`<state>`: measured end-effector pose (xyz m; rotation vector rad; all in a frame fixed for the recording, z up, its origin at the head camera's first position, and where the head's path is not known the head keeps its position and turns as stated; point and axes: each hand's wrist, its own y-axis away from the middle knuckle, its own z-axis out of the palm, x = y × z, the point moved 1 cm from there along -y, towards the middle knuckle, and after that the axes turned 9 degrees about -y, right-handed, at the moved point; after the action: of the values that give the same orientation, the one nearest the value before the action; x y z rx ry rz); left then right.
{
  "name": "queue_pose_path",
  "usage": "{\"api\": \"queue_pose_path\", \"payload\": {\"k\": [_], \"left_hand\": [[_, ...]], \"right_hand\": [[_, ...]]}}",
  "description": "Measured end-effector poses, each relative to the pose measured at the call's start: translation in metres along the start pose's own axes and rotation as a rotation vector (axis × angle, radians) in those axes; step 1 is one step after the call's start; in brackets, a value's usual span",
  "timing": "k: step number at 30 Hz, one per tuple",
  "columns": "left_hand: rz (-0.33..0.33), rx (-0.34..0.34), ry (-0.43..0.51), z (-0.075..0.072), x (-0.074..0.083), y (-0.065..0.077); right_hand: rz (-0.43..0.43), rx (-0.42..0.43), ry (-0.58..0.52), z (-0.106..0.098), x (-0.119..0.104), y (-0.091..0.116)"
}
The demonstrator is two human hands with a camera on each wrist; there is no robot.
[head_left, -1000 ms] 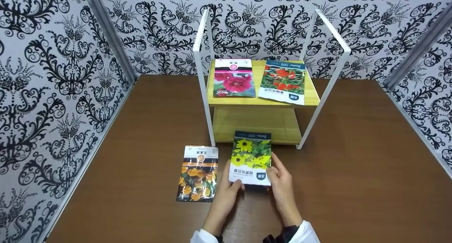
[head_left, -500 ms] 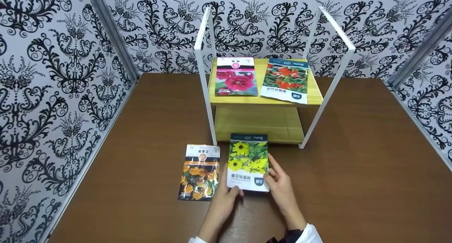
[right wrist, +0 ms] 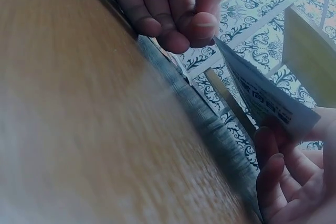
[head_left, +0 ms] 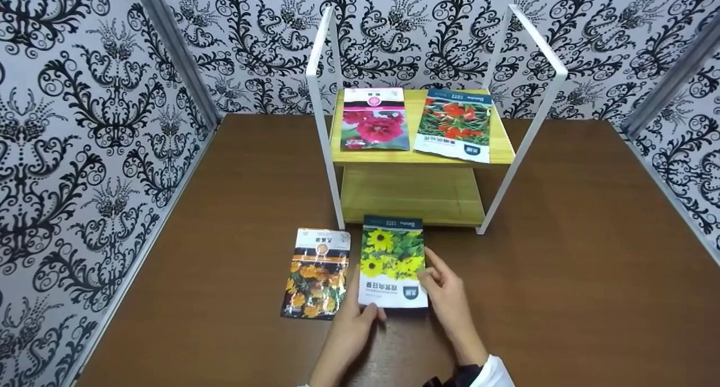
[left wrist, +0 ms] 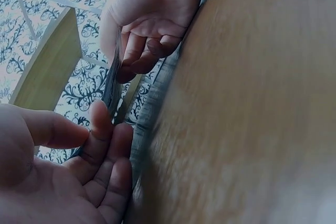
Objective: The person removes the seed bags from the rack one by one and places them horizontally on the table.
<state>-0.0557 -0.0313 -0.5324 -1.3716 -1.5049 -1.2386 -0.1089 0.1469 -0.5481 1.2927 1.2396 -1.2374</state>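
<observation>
A seed packet (head_left: 392, 262) with yellow flowers on its front is held between both hands, just in front of the shelf's lower board. My left hand (head_left: 353, 321) grips its lower left corner, thumb at the bottom edge. On the opposite side, my right hand (head_left: 446, 291) pinches the right edge, with the thumb on the front. In the right wrist view the packet (right wrist: 262, 93) appears tilted, raised from the tabletop. An orange-flowered seed packet (head_left: 316, 274) lies flat on the table, close to the left hand.
A white-framed, two-tier shelf (head_left: 408, 196) stands at the back of the brown table (head_left: 562, 263). On its upper board lie a pink-flowered packet (head_left: 375, 120) and a red-flowered packet (head_left: 454, 125). Patterned panels (head_left: 112, 122) border the table.
Both hands have shifted the yellow-flowered packet slightly left and toward the person. The other packets stay in place; the whole view has shifted a little.
</observation>
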Motion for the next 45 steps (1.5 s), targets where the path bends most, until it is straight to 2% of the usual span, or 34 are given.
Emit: {"api": "queue_pose_path", "payload": {"k": [8,18,29,38,45], "left_hand": [[-0.109,-0.031,-0.007,-0.002,-0.001,0.008],[-0.119,-0.064,0.034,-0.008,-0.003,0.016],[-0.144,-0.023,-0.026,-0.009,-0.004,0.014],[-0.141,-0.037,-0.035,-0.009,-0.008,0.013],[-0.17,-0.04,-0.051,-0.011,-0.009,0.011]], "right_hand": [[0.019,-0.007,0.076,0.002,0.001,0.0],[0.018,-0.071,0.143,0.003,0.0,0.002],[0.024,-0.158,0.158,0.003,0.0,0.002],[0.002,-0.19,0.186,0.003,0.005,0.002],[-0.031,-0.202,0.219,0.003,0.004,0.003]]}}
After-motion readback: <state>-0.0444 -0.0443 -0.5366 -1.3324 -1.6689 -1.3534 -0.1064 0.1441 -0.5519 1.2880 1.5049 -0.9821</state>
